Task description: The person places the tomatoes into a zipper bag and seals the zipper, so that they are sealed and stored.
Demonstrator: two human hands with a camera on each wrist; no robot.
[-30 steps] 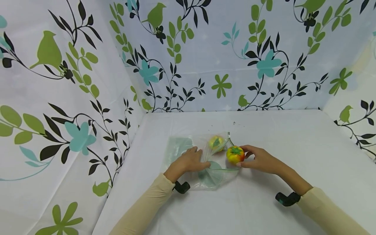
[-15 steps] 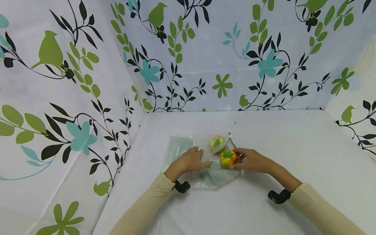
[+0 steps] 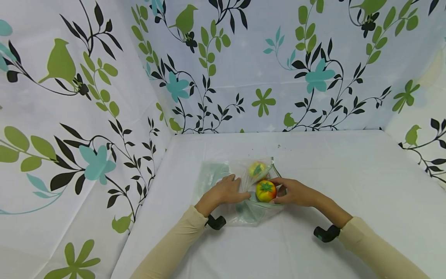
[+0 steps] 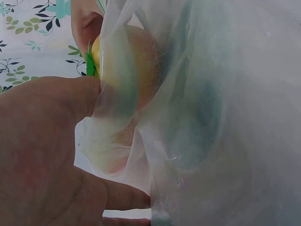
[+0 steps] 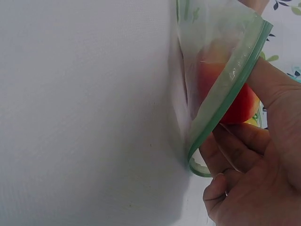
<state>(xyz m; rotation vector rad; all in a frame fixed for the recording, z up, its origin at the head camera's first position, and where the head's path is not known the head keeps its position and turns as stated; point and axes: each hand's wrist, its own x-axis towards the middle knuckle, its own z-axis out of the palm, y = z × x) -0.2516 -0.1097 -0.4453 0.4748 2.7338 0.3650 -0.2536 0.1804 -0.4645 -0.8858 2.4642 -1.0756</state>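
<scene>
- Nearest lay the two beige sleeves at the lower edge of the head view, each ending at a black wrist device.
- The white-covered table ran under everything, with faint creases.
- Just beyond the devices, the near part of a see-through plastic bag lay flat on the table, its large pale-green patches showing.
- The left hand rested on the bag with thumb and fingers well apart and fairly straight, touching the plastic; no fruit was in its hold.
- The right hand curled thumb and fingers round the right side of a red-and-yellow fruit, gripping it, the gap between them only as wide as the fruit.
- That fruit sat in the bag's mouth, between the hands, its leafy green top showing; in the left wrist view the film covered part of it.
- A green zip strip stood in the way in the right wrist view, slanting across the red side of the fruit.
- Slightly farther, a second yellow fruit lay under the film, just beside the first; whether the two touched could not be told.
- Small dark specks dotted the table beyond the bag.
- Farthest hung a cloth backdrop printed with birds, leaves and flowers.
</scene>
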